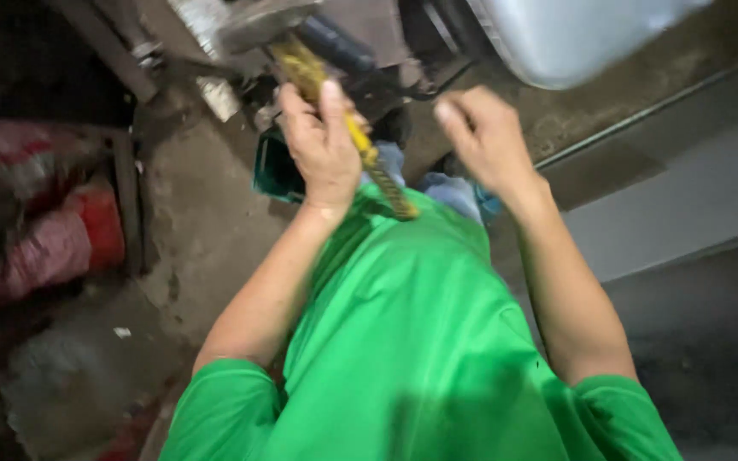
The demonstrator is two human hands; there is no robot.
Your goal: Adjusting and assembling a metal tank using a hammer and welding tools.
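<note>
step: left hand fingers clench yellow tool | right hand loosely curled, holding nothing visible, beside it | next: likely steadier grip

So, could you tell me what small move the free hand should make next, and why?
Probably bring the right hand across to steady the yellow-handled tool, since only the left hand grips it and the right hangs loosely curled beside it, holding nothing visible.
</note>
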